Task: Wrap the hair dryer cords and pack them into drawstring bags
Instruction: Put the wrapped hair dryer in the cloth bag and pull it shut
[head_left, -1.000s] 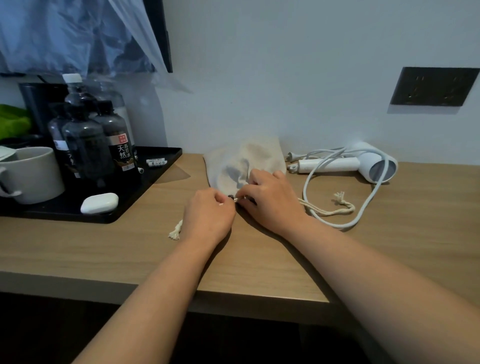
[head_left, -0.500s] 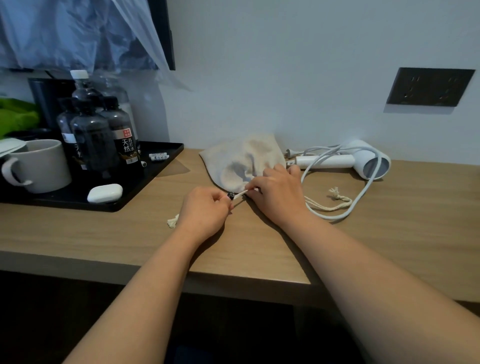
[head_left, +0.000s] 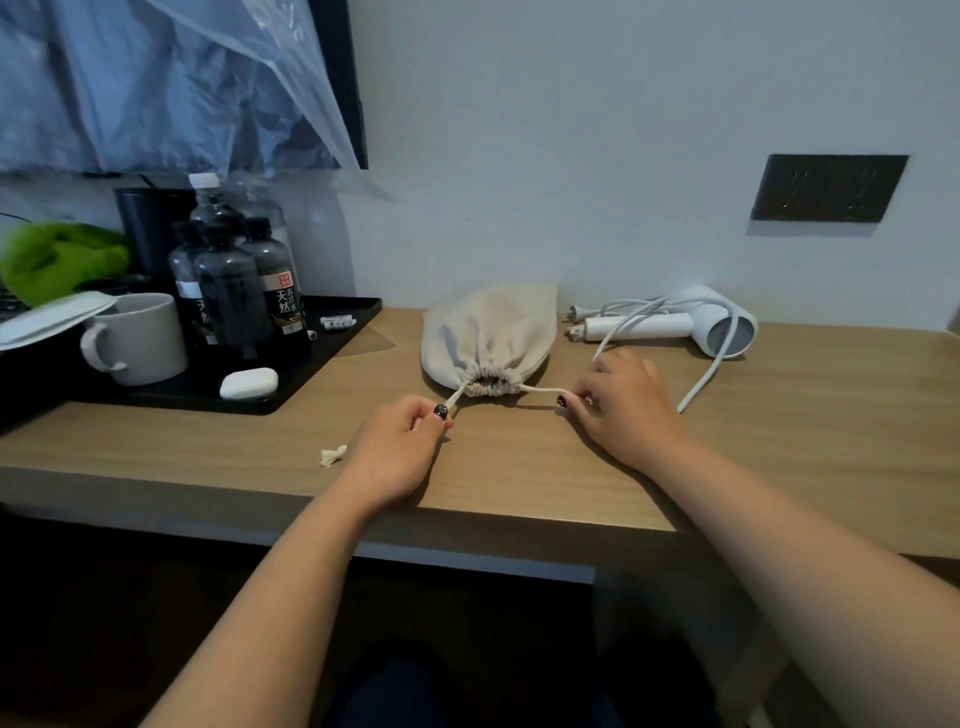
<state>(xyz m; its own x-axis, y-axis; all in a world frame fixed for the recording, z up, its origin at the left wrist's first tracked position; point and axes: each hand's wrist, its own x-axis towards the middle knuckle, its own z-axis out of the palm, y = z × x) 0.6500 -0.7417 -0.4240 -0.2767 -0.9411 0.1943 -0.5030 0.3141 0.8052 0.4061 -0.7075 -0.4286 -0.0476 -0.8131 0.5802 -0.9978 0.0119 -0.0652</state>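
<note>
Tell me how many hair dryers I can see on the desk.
1: the white dryer lies by the wall, right of the bag, cord loose. The closed bag may hide another.

A single head-worn view looks forward and down from above the near edge of the light wooden table, facing the pale wall behind it. It sits close, within arm's reach of the table, and both forearms enter from the bottom of the frame. Wide-angle bending curves the table's edges. No second view shares the scene.
</note>
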